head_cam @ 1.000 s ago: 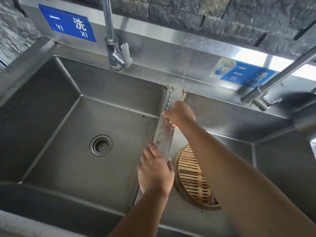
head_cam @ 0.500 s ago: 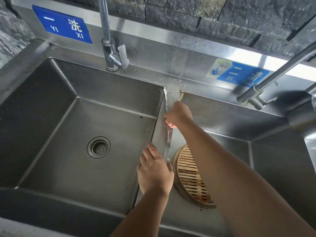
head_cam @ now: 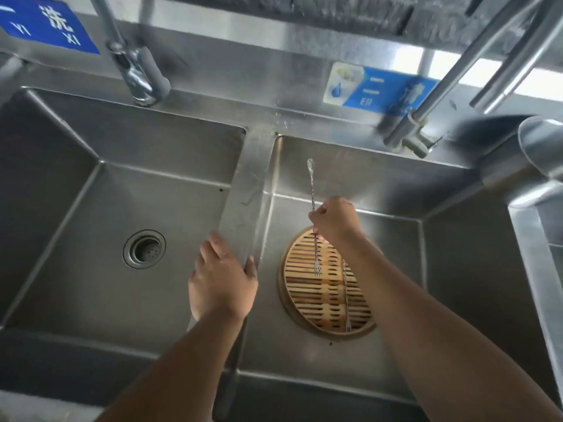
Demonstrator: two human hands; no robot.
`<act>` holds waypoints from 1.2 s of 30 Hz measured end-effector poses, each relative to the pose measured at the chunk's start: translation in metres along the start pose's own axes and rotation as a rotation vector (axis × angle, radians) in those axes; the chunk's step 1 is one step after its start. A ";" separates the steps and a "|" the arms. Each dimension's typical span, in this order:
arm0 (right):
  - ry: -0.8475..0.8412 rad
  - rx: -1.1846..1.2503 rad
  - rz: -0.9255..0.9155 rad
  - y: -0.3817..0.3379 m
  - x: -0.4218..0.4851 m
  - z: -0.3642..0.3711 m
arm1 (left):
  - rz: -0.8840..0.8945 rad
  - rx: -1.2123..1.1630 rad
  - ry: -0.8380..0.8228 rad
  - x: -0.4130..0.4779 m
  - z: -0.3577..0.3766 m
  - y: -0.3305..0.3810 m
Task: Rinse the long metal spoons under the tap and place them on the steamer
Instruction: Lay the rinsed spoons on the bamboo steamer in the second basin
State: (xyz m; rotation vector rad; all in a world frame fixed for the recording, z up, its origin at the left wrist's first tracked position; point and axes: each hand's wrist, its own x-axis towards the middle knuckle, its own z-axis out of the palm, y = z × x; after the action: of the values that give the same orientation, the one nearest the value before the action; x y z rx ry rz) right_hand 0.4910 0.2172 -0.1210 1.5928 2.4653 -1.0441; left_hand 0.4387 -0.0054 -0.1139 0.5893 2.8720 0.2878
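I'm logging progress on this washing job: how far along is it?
Done: one long metal utensil already lies on the round bamboo steamer in the right steel basin. In hand: the right hand holds a second long twisted metal utensil above the steamer. Left: setting it down. No other utensils are visible.

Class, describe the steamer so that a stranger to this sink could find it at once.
Start at the steel double sink and look into its right basin. On the basin floor lies the steamer, a round bamboo tray with a slatted base, the only wooden thing among all the metal.

Two bare forearms, no sleeves, bare hands
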 end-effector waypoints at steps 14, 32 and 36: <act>-0.273 -0.033 0.115 0.141 -0.009 0.080 | -0.037 0.027 0.084 0.004 0.010 -0.001; -0.239 -0.100 0.160 0.157 0.007 0.128 | -0.041 0.014 0.114 0.004 0.009 -0.001; -0.231 -0.069 0.172 0.157 0.008 0.133 | -0.035 0.016 0.112 0.004 0.008 0.000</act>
State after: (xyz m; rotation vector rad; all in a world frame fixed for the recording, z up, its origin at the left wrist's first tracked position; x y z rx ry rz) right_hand 0.5731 0.1911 -0.3084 1.5348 2.1506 -1.0398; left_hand 0.4366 -0.0027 -0.1227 0.5415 2.9913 0.3014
